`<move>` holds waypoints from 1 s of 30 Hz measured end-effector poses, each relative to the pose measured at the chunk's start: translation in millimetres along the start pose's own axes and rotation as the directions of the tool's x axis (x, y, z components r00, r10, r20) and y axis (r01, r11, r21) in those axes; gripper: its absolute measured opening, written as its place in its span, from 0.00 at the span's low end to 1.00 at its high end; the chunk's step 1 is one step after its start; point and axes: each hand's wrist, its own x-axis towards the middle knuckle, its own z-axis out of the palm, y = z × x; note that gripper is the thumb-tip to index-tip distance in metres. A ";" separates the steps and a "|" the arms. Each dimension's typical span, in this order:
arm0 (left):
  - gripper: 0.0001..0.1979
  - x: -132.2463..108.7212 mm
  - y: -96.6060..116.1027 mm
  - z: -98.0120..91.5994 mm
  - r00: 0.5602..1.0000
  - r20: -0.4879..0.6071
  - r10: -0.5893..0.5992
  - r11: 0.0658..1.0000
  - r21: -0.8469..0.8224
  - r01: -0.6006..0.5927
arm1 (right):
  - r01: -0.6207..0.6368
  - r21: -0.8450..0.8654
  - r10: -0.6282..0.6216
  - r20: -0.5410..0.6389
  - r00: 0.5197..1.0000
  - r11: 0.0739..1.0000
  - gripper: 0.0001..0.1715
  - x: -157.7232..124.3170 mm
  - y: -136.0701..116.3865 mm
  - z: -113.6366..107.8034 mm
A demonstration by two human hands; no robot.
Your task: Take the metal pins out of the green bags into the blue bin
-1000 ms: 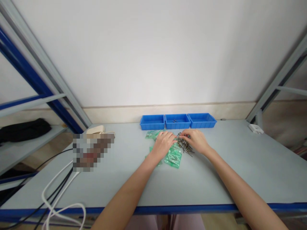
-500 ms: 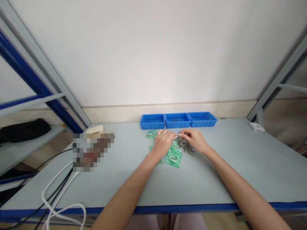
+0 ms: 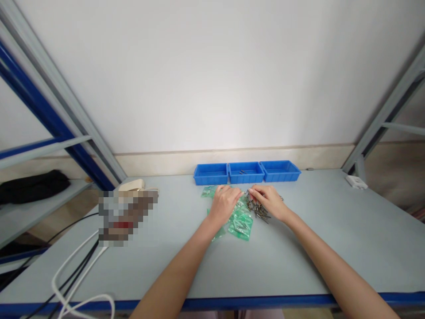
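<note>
My left hand (image 3: pixel 226 203) is closed above the green plastic bags (image 3: pixel 241 227), its fingertips pointing right. My right hand (image 3: pixel 268 201) is pinched just beside it, over a pile of small metal pins or screws (image 3: pixel 259 212). A tiny metallic piece seems to lie between the two sets of fingertips, too small to name. Several bags hold slim pieces behind clear fronts. Part of the pile is covered by my right hand.
Behind my hands stand a left blue bin (image 3: pixel 211 179), a middle blue bin (image 3: pixel 246 178) with a few small metal pieces, and a right blue bin (image 3: pixel 281 176). White cables (image 3: pixel 83 241) run down the left side. A white object (image 3: pixel 356 182) sits far right.
The whole view has shifted slightly, so table and bins appear lower. My hands stay close together over the bags and pile, with only a small shift of the right fingers.
</note>
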 end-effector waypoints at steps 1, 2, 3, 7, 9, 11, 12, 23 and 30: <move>0.17 0.3 -0.1 -1.2 1.000 0.016 0.005 1.000 -0.009 -0.004 | 0.004 0.032 -0.005 0.006 1.000 0.999 0.24 0.2 0.2 0.1; 0.18 0.6 0.2 -2.4 0.999 0.033 0.002 0.999 -0.033 -0.001 | 0.009 0.065 -0.010 0.010 1.000 0.998 0.23 0.5 0.6 0.1; 0.18 0.9 0.7 -3.5 0.999 0.049 -0.009 0.997 -0.072 0.013 | 0.014 0.095 -0.016 0.013 1.000 0.995 0.21 0.9 1.2 -0.1; 0.21 2.2 5.0 -5.8 0.991 0.096 -0.096 0.937 -0.327 0.122 | 0.058 0.098 -0.054 -0.040 0.998 0.993 0.17 2.1 2.1 -1.3; 0.22 2.9 7.2 -5.4 0.986 0.099 -0.135 0.883 -0.439 0.165 | 0.084 0.065 -0.081 -0.050 0.995 0.994 0.19 1.7 0.8 -1.7; 0.21 3.3 8.8 -4.5 0.979 0.090 -0.182 0.828 -0.523 0.202 | 0.096 0.065 -0.094 -0.029 0.995 0.993 0.22 0.8 -1.3 -1.5; 0.20 3.3 9.3 -3.9 0.975 0.085 -0.205 0.804 -0.554 0.217 | 0.096 0.074 -0.095 -0.019 0.995 0.993 0.24 0.3 -2.3 -1.1; 0.15 2.4 8.6 -4.4 0.959 0.068 -0.276 0.719 -0.648 0.253 | 0.033 0.197 -0.044 0.053 0.998 0.980 0.27 -1.6 -3.9 4.3; 0.20 1.3 9.5 -4.9 0.949 0.107 -0.295 0.720 -0.628 0.295 | 0.019 0.135 -0.016 -0.024 1.000 0.991 0.17 -1.1 -2.3 6.0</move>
